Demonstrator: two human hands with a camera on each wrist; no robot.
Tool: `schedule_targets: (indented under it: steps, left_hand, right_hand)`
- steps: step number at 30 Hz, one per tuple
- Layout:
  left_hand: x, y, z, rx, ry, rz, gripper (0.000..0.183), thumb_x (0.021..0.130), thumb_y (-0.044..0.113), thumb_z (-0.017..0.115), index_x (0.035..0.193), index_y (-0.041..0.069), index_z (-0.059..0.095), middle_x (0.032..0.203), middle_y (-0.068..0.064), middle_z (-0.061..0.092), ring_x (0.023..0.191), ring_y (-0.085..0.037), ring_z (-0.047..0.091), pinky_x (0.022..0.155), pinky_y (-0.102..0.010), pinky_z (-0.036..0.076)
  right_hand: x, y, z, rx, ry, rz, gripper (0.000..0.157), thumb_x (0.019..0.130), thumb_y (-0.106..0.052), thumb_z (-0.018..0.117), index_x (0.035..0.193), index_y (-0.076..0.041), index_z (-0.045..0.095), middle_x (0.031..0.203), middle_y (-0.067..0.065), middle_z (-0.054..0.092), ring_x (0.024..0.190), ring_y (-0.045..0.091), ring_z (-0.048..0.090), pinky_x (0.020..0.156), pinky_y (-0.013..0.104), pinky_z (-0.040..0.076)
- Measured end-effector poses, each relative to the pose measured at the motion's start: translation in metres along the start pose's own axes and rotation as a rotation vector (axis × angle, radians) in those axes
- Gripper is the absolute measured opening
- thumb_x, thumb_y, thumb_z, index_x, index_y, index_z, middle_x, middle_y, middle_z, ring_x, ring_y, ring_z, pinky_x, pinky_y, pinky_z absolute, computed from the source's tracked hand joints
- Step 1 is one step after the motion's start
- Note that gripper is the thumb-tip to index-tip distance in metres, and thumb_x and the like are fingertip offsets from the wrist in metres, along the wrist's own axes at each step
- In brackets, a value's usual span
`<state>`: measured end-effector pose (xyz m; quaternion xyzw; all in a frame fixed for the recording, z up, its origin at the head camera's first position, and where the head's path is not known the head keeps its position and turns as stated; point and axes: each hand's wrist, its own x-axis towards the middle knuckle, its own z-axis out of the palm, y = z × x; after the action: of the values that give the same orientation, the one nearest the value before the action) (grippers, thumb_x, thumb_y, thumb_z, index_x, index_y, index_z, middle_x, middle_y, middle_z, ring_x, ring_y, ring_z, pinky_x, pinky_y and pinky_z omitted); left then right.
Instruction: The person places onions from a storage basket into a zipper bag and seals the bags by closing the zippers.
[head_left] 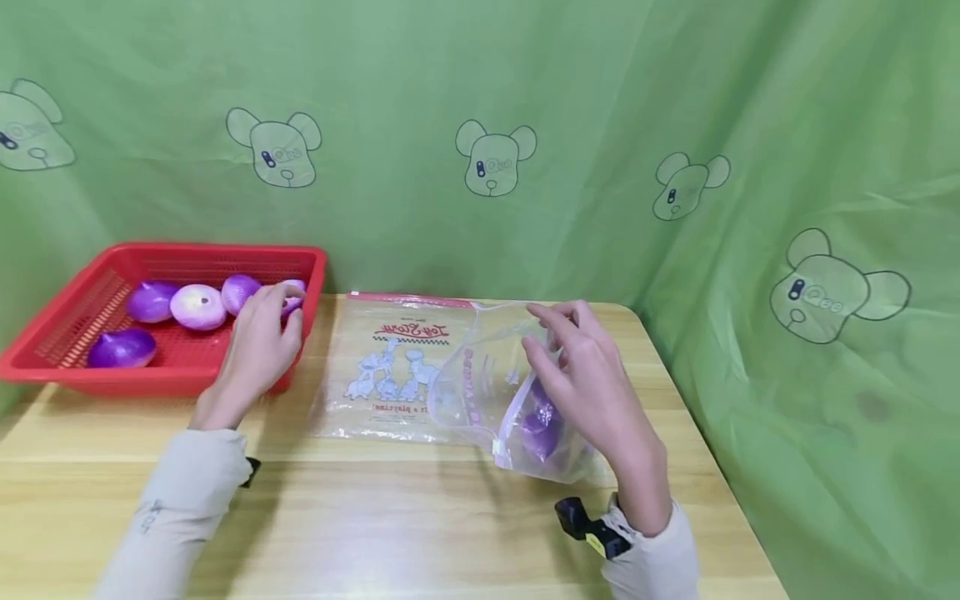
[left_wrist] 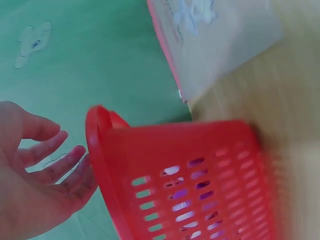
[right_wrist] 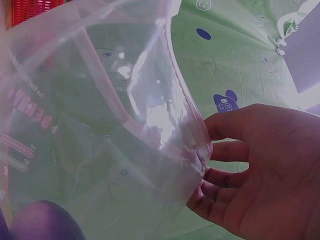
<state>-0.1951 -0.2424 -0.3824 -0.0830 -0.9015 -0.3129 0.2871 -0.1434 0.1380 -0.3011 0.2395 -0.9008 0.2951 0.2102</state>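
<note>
My left hand (head_left: 262,337) is over the right side of a red plastic basket (head_left: 168,385), fingers loosely bent and beside a purple onion (head_left: 294,287) partly hidden by them. In the left wrist view its fingers show nothing held, close to the basket rim (left_wrist: 102,165). My right hand (head_left: 592,375) pinches the edge of a clear zip bag (head_left: 480,367), whose film bunches at the fingertips in the right wrist view. Inside this bag lies a purple onion (head_left: 542,425). A white slider (head_left: 501,452) sits at the end of the bag's zip strip.
Several more purple onions lie in the basket, among them a pale one (head_left: 198,307). A flat clear bag (head_left: 390,417) with a red zip strip and printed figures rests on the wooden table (head_left: 390,533). A green curtain (head_left: 390,208) stands behind and at the right.
</note>
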Motion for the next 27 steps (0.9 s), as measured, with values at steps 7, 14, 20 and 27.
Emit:
schedule_targets:
  steps: [7,14,20,27]
  left_hand:
    - [0.028,-0.025,0.0,0.093,-0.19,-0.05,0.035,0.086,-0.003,0.055,0.12,-0.012,0.055,0.118,-0.035,0.053,0.111,-0.053,0.05,0.095,-0.064,0.04]
    - [0.035,-0.053,0.007,0.184,-0.369,-0.07,0.052,0.086,0.003,0.06,0.131,-0.015,0.044,0.128,-0.045,0.04,0.111,-0.065,0.043,0.093,-0.072,0.037]
    - [0.041,-0.076,0.012,0.268,-0.463,-0.047,0.055,0.085,0.007,0.064,0.129,-0.017,0.041,0.126,-0.045,0.039,0.108,-0.066,0.044,0.091,-0.072,0.039]
    - [0.042,-0.09,0.018,0.223,-0.476,-0.078,0.057,0.084,0.014,0.071,0.122,-0.011,0.038,0.112,-0.038,0.043,0.099,-0.057,0.051,0.082,-0.068,0.044]
  right_hand:
    - [-0.002,0.001,-0.005,0.004,-0.001,0.027,0.041,0.096,-0.017,0.065,0.135,-0.004,0.06,0.113,0.007,0.056,0.076,0.015,0.055,0.065,0.03,0.051]
    - [-0.004,0.007,-0.01,0.004,0.0,0.045,0.04,0.096,-0.017,0.065,0.134,-0.003,0.061,0.111,0.005,0.056,0.076,0.014,0.056,0.064,0.029,0.051]
    - [-0.005,0.009,-0.011,0.025,-0.009,0.058,0.041,0.097,-0.017,0.065,0.135,-0.003,0.06,0.11,0.006,0.056,0.077,0.013,0.055,0.064,0.027,0.05]
    - [-0.001,0.011,-0.014,0.024,-0.001,0.046,0.04,0.097,-0.017,0.064,0.134,-0.003,0.061,0.107,0.004,0.056,0.076,0.013,0.055,0.065,0.028,0.051]
